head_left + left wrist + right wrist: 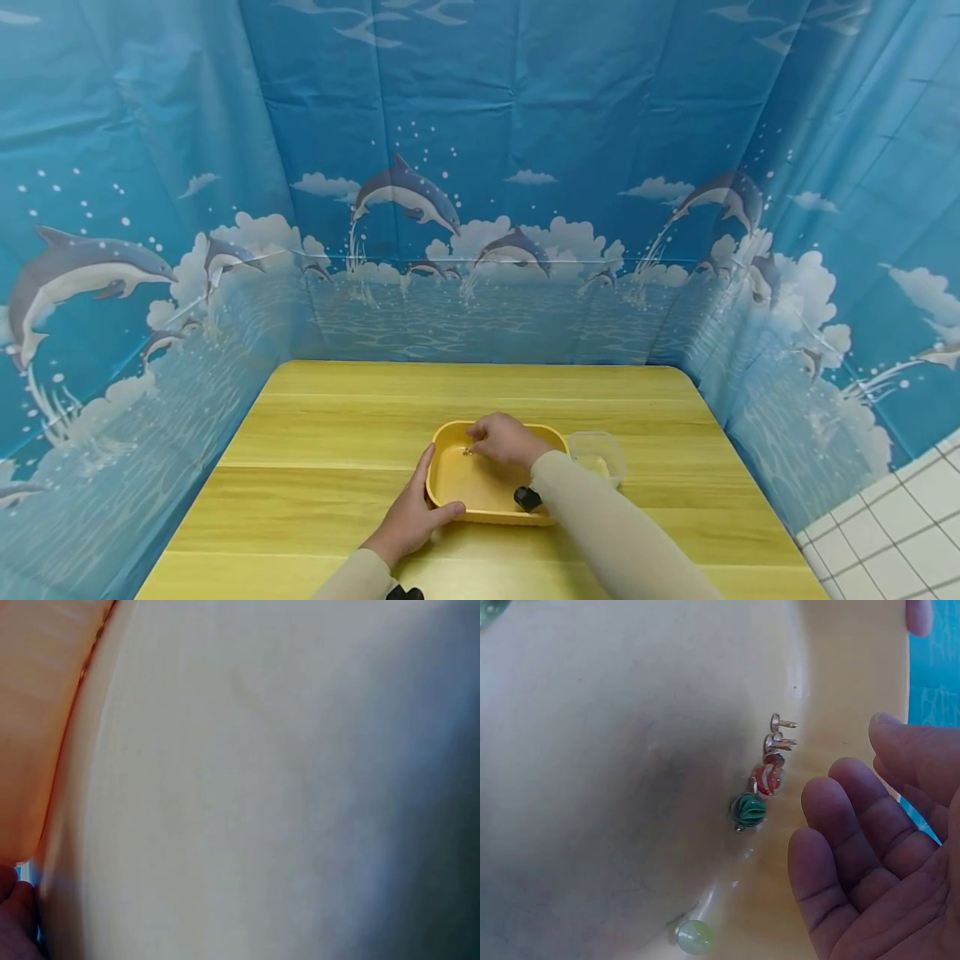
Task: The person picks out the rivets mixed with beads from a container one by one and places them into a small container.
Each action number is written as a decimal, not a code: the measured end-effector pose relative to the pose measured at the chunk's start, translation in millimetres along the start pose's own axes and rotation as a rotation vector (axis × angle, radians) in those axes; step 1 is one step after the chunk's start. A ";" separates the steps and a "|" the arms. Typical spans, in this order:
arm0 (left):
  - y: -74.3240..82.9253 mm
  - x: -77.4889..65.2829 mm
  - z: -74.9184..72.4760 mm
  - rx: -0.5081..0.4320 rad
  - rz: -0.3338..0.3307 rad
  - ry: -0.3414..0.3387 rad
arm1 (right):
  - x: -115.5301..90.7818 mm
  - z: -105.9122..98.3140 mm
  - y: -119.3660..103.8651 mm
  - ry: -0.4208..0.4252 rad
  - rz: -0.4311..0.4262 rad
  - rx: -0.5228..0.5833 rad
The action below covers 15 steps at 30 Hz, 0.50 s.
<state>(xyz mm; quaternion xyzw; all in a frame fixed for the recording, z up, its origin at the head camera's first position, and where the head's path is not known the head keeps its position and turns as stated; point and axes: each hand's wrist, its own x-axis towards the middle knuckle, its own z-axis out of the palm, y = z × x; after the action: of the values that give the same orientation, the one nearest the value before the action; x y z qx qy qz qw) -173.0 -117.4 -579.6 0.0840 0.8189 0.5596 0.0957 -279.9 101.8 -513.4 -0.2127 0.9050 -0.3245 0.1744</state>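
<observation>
A yellow rectangular tub (480, 487) stands on the table. My left hand (412, 512) holds its near left corner, thumb at the front rim and fingers along the left side. Over the tub's far part is my right hand (506, 439), its fingers loosely bent and nothing visible between them. In the right wrist view, several small gold pins (778, 742) with round heads lie by the tub wall. Beside them are a red-and-clear ball (767, 780) and a green ridged ball (749, 809); a pale green ball (694, 937) lies apart. Part of a green glassy piece (490, 610) shows in the corner.
To the tub's right sits a clear plastic container (609, 454), partly behind the right sleeve (600, 517). The yellow wood-grain table (315, 467) is bordered by a blue dolphin-print curtain (480, 317). A black wrist camera (527, 498) hangs over the tub's near right part.
</observation>
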 end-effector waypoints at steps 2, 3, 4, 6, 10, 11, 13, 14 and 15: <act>-0.2 0.1 0.2 -0.008 0.003 -0.004 | 2.0 2.0 1.2 -0.002 0.000 -0.017; -0.4 0.2 0.3 -0.007 0.003 -0.004 | 2.8 2.7 1.9 -0.003 -0.003 -0.025; -0.5 0.3 0.3 -0.007 0.004 -0.003 | 3.6 3.5 2.4 -0.005 -0.002 -0.025; -0.7 0.5 0.2 -0.008 0.004 -0.003 | 4.9 4.9 3.3 -0.008 -0.005 -0.031; -1.5 0.8 0.3 -0.005 0.007 -0.001 | 6.7 8.5 4.5 -0.010 -0.009 -0.043; -1.7 0.8 0.4 -0.003 0.007 -0.001 | 7.2 9.6 4.7 -0.010 -0.007 -0.041; -1.9 0.6 0.6 0.001 0.008 -0.001 | 7.8 11.5 4.8 -0.014 -0.005 -0.037; -2.0 0.5 0.8 -0.002 0.008 -0.003 | 8.2 12.6 4.7 -0.016 -0.002 -0.037; -2.1 0.3 1.0 0.001 0.008 -0.002 | 8.4 13.7 4.6 -0.017 -0.003 -0.035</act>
<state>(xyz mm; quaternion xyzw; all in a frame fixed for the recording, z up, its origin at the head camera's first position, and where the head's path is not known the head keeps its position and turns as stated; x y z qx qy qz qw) -173.1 -117.1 -581.9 0.0877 0.8188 0.5594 0.0943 -282.1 93.8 -528.0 -0.2197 0.9087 -0.3072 0.1779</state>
